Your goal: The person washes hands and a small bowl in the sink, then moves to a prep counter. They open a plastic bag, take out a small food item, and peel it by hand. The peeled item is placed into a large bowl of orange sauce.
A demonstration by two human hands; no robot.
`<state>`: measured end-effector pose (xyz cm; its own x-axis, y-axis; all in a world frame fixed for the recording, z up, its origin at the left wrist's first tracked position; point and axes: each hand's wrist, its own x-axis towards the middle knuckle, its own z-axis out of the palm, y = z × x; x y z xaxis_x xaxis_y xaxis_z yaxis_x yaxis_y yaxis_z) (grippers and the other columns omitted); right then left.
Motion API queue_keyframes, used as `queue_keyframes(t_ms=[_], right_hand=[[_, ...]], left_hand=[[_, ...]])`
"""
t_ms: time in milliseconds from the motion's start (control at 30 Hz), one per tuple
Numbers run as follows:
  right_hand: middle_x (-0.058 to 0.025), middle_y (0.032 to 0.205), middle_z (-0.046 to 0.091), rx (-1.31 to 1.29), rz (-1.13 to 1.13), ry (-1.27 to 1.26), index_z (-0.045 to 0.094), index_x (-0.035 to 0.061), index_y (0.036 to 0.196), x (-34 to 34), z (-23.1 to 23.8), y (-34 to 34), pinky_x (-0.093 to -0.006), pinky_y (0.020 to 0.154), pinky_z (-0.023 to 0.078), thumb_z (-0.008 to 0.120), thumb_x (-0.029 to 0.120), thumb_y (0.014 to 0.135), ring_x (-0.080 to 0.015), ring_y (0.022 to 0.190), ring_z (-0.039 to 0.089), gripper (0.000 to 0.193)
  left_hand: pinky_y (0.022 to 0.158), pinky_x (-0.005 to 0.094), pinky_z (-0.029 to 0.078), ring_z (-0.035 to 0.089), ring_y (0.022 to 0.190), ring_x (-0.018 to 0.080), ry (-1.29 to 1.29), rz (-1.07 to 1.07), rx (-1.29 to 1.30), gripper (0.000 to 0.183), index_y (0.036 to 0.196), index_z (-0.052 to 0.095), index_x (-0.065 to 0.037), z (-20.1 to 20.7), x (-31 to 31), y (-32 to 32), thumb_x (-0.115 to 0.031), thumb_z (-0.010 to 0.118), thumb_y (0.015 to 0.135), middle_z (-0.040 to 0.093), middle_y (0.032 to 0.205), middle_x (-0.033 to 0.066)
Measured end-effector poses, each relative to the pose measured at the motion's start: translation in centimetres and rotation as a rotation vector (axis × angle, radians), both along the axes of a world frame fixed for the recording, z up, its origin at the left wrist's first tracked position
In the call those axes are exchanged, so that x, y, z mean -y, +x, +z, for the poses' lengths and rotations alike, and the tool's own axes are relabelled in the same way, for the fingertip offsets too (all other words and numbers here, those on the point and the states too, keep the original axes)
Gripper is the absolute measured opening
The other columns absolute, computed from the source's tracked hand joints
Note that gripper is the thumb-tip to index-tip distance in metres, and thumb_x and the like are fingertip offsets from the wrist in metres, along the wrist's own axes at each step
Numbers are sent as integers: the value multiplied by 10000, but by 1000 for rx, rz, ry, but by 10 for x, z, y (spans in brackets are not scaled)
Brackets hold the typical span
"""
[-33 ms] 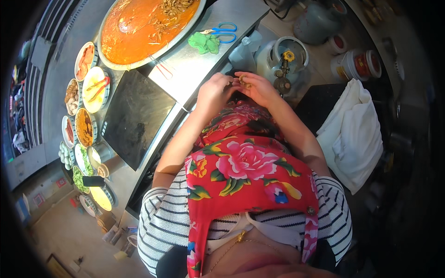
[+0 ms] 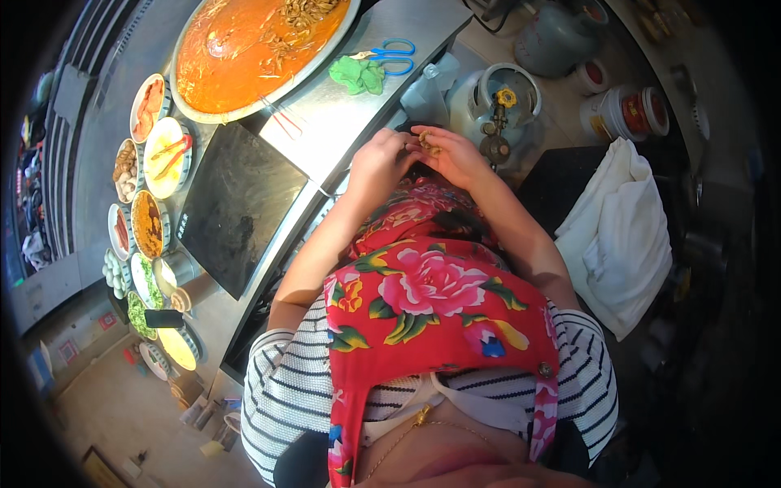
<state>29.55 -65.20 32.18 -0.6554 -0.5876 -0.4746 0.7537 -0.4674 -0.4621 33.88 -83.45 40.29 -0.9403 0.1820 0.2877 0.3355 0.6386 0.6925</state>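
My two hands are close together in front of my red flowered apron (image 2: 431,285). In the fingers of my right hand (image 2: 457,156) rests a small brown, lumpy piece (image 2: 430,145), whose kind I cannot make out. My left hand (image 2: 379,160) is curled, its fingertips bent in against the right hand's fingers. Whatever those fingertips pinch is hidden. Beyond the hands, on the steel counter (image 2: 321,122), lie blue-handled scissors (image 2: 396,57) and a crumpled green cloth (image 2: 358,75).
A large round pan (image 2: 244,65) of orange-red soup with brown pieces stands far left. Beside it are a black panel (image 2: 240,203) and several bowls of ingredients, including one with yellow contents (image 2: 167,163). At right are a gas cylinder (image 2: 468,110), paint-style buckets (image 2: 622,114) and white cloth (image 2: 614,236).
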Motion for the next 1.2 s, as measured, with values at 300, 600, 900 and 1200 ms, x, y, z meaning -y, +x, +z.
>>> queue_keyframes(t_ms=[300, 600, 900, 1200], right_hand=[[-118, 1144, 596, -36, -94, -131, 528, -12, 1231, 8, 25, 15, -348, 937, 462, 453, 73, 963, -225, 1109, 570, 291], [-91, 1103, 594, 39, -163, -223, 521, 11, 1228, 12, 15, 13, -340, 933, 442, 437, 171, 998, -187, 1054, 561, 293], [-176, 1204, 581, 148, -363, -230, 513, 0, 1213, 3, 6, -2, -397, 994, 446, 421, 211, 1010, -279, 1130, 560, 308], [-213, 1239, 551, 54, -389, 40, 461, -54, 1250, -11, -7, -19, -402, 1053, 422, 440, 31, 954, -305, 1193, 533, 308]], left_hand=[[644, 346, 494, 610, 755, 278, 6, 93, 32, 253, 950, 628, -56, -21, -19, 0, -55, 736, 722, 587, 835, 95], [615, 342, 486, 594, 702, 268, 15, 17, -51, 164, 887, 628, -59, -21, -20, -9, -39, 706, 745, 558, 783, 88], [529, 343, 412, 525, 579, 227, 105, 128, 31, 129, 795, 574, -53, -28, -7, -19, -57, 700, 765, 518, 684, 75], [646, 446, 483, 622, 734, 358, -237, 71, 216, 200, 942, 611, -46, -95, 6, -38, -109, 684, 767, 645, 767, 146]])
